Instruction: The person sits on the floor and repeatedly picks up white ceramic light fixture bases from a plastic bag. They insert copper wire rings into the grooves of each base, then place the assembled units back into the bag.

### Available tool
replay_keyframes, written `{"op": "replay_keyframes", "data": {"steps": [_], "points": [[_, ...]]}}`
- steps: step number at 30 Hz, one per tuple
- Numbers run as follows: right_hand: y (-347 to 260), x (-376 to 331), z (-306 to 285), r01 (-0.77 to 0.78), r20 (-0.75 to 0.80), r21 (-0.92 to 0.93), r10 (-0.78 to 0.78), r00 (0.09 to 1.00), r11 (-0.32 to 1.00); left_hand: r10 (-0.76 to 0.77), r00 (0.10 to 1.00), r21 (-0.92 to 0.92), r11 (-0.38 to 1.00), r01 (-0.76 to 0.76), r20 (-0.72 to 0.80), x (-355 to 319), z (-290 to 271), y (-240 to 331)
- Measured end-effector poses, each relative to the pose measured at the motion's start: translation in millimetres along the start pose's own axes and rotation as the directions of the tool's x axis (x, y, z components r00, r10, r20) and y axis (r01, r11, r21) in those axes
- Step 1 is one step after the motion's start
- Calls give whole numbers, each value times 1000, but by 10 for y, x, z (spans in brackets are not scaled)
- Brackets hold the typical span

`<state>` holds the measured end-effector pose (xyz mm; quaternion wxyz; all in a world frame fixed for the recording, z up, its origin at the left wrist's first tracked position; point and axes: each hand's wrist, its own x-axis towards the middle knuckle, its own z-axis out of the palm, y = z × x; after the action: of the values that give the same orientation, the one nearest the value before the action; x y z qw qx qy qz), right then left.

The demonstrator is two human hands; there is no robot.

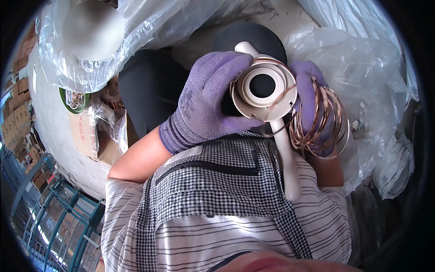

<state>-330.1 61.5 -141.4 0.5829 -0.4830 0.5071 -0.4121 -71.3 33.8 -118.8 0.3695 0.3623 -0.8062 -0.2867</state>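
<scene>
The person holds a white plastic housing [260, 103] up over the lap, its round opening facing the head, with a short stub [244, 47] on the far side and a long handle [287, 158] pointing back toward the checked apron [217, 195]. The purple-gloved left hand [206, 97] grips the housing's left side, thumb at the near rim and fingers curled over the far one. The right hand [308, 106] has its fingers bent inside a loose copper wire coil [324, 118], whose loops hang about them; whether those fingertips press on the housing I can't tell. One strand crosses to the ring and lies along its edge. I judge the housing light and stiff, somewhat slick, its thin rim likeliest to chip; the outer wall or handle looks the surest hold. The wire seems springy, easily kinked or snagged, so best kept bunched. Beyond sit the dark-clad knees [249, 36]; clear plastic sheeting [362, 86] crowds the right, where loops could catch. The handle's end lies close to the apron, so swinging it nearer looks tight.
</scene>
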Motion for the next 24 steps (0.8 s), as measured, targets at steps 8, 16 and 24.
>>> {"op": "replay_keyframes", "data": {"steps": [8, 16, 24], "points": [[-288, 92, 82, 148, 123, -476, -102, 987, 867, -22, 998, -21, 1000, 21, -51, -52, 76, -31], [-72, 124, -47, -11, 133, 470, -59, 989, 883, -35, 996, -16, 999, 36, 82, -59, 18, -56], [-135, 143, -60, 175, 112, 97, -185, 976, 980, 1, 1000, 12, 1000, -2, 30, -20, 68, 69]]}}
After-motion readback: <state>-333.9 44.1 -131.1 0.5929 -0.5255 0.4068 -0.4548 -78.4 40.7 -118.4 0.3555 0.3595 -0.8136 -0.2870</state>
